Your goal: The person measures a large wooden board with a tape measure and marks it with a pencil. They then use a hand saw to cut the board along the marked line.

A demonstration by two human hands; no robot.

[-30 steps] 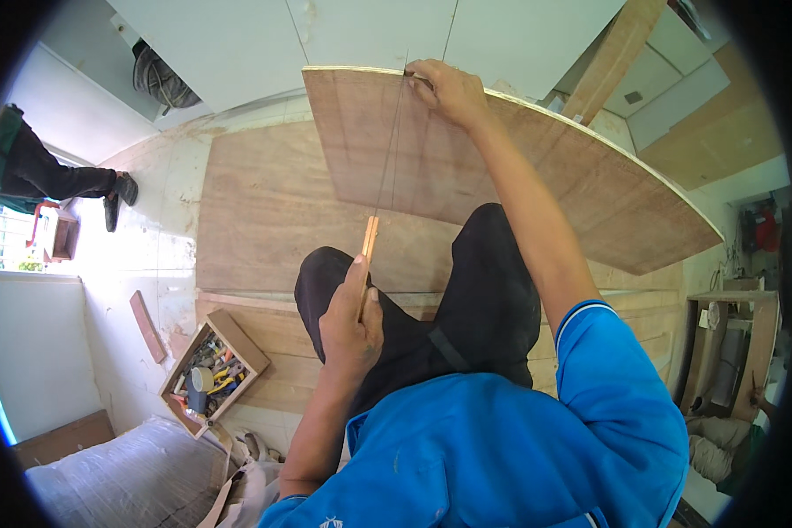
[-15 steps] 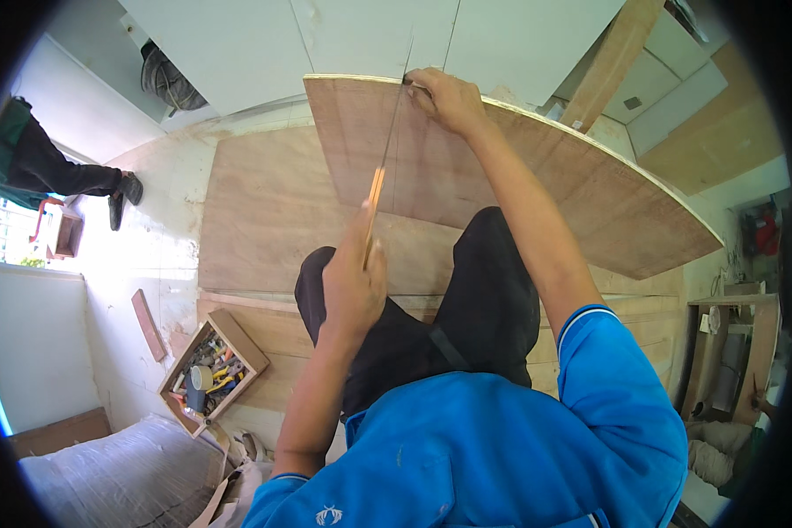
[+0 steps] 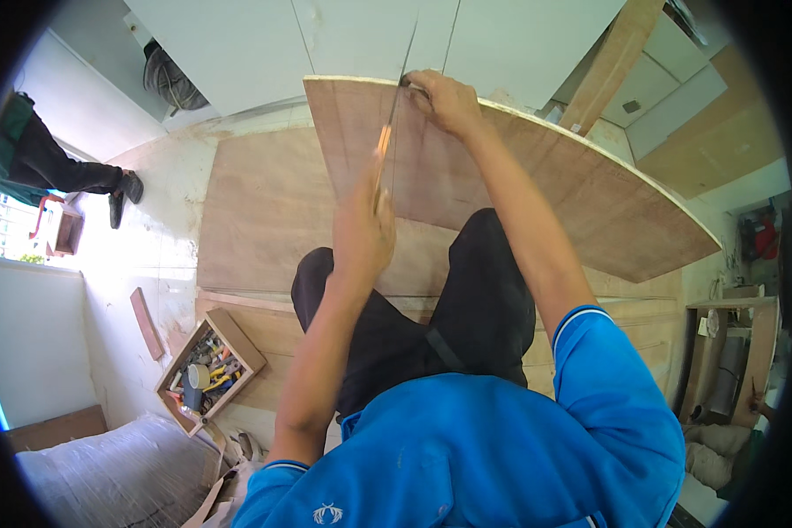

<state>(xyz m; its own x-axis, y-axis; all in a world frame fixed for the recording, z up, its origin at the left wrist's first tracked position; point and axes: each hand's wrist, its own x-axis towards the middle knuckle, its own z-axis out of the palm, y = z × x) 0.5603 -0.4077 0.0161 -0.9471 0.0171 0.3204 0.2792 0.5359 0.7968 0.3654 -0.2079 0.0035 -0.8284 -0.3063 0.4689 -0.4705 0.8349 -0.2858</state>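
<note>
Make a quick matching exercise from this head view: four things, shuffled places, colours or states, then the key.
Things:
1. Left hand
2. Right hand
3. Wooden box
4. Shirt

Descriptions:
A. Blue
B. At the far edge of the upper plywood panel
C. Filled with mixed tools
D. Fingers around the orange-brown handle of a thin-bladed tool

Pairs: 1-D, 2-B, 3-C, 4-A

Can count one left hand (image 3: pixel 366 236), one right hand (image 3: pixel 451 106), one saw (image 3: pixel 385 141), one raised board (image 3: pixel 537 172), one open toolbox (image 3: pixel 240 340), one loose wooden strip (image 3: pixel 147 324) and, farther away, two dark shoes (image 3: pixel 131 187).
</note>
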